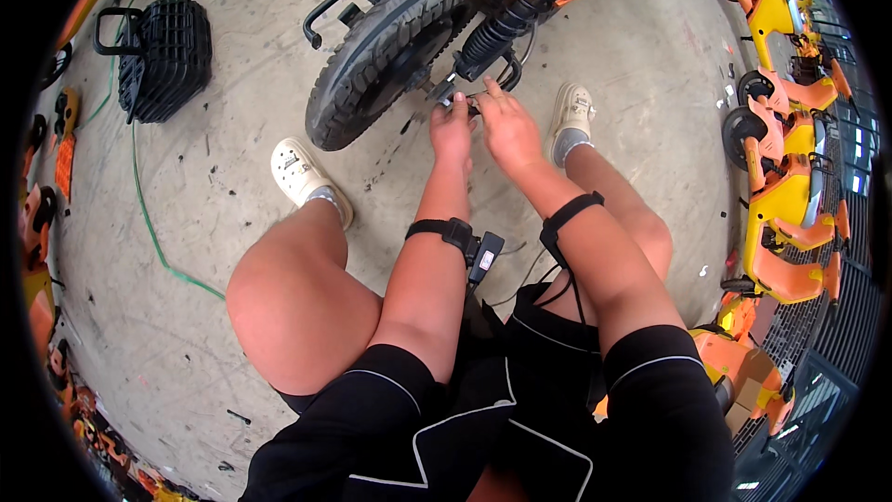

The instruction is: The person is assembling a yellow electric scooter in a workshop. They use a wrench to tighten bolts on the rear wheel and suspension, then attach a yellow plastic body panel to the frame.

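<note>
Both my hands are together beside the lower end of a black coil shock absorber (497, 35) on an orange and yellow scooter. My left hand (452, 132) has its fingers closed around a small part near the wheel axle, too hidden to name. Close against it on the right, my right hand (509, 130) is curled at the same spot, one finger reaching up toward the shock's lower end. What its fingers hold is covered. The knobbly black tyre (358, 74) stands just left of my hands, and a bent black metal bar (513, 70) lies just beyond them.
A black plastic basket (172, 60) sits on the concrete floor at the far left. A green hose (149, 223) runs down the left side. Yellow and orange scooters (785, 158) line the right. Small debris and a dark bolt-like piece (239, 416) lie on the floor.
</note>
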